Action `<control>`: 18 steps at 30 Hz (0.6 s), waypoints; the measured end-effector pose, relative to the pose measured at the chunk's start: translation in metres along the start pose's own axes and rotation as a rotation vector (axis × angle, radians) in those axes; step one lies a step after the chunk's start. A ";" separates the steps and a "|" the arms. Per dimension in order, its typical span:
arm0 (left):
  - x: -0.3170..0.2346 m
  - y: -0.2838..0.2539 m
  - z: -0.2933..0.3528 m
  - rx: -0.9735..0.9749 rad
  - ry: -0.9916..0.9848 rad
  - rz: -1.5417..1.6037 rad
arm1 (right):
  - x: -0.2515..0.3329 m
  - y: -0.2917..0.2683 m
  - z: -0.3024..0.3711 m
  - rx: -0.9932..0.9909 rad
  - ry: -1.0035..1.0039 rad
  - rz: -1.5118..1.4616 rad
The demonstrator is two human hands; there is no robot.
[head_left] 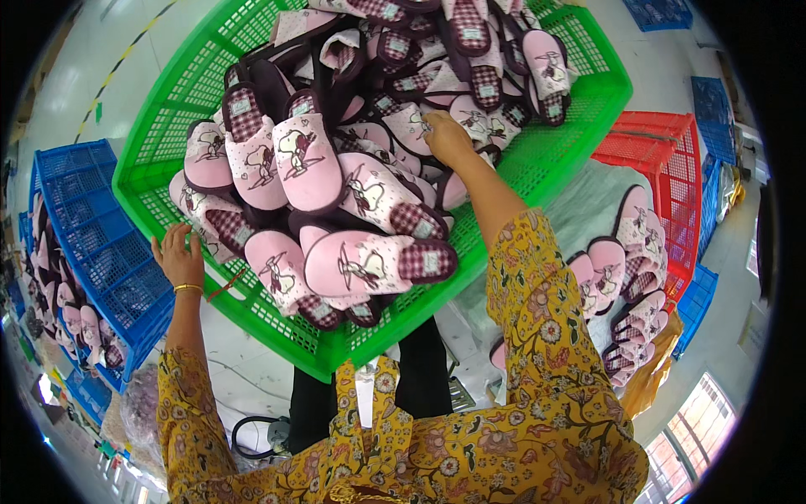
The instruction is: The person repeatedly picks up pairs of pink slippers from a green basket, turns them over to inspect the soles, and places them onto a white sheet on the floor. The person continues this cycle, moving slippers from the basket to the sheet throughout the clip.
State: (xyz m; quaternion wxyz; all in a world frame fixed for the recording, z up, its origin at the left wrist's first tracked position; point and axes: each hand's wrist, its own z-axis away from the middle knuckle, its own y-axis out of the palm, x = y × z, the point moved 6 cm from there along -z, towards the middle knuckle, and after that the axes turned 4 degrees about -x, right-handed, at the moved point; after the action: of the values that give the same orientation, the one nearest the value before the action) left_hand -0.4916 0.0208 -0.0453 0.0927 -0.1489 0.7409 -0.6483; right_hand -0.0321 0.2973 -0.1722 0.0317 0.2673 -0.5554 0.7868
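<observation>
A large green plastic basket in front of me is heaped with pink slippers. They have dark plum edging, checked insoles and a printed cartoon dog. My right hand reaches into the heap, its bent fingers closed on a pink slipper near the middle; part of the grip is hidden. At the basket's left side, my left hand rests on or just by the rim with fingers apart, holding nothing. Nearest to it lies a slipper against the basket wall.
Blue crates stand at the left, with more slippers beside them. To the right, paired slippers lie in rows on a pale greenish covered surface, next to a red crate. More blue crates stand farther right.
</observation>
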 end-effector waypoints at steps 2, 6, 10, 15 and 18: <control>0.005 0.004 -0.002 -0.013 -0.029 0.093 | -0.006 0.024 -0.023 0.050 0.025 0.080; 0.001 -0.002 -0.008 -0.020 -0.024 0.112 | -0.028 0.079 -0.063 0.126 0.055 0.227; 0.002 -0.013 -0.008 -0.021 -0.039 0.100 | 0.001 0.083 -0.080 0.308 -0.043 0.401; -0.003 -0.009 -0.013 -0.026 -0.047 0.131 | -0.023 0.082 -0.084 0.421 0.028 0.529; -0.003 -0.011 -0.013 -0.025 -0.046 0.106 | -0.005 0.055 -0.074 0.419 0.038 0.352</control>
State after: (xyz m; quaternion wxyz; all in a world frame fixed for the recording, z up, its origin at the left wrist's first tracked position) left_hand -0.4916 0.0331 -0.0323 0.1420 -0.1252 0.7534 -0.6297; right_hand -0.0753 0.3434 -0.2400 -0.1514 0.1526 -0.4176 0.8828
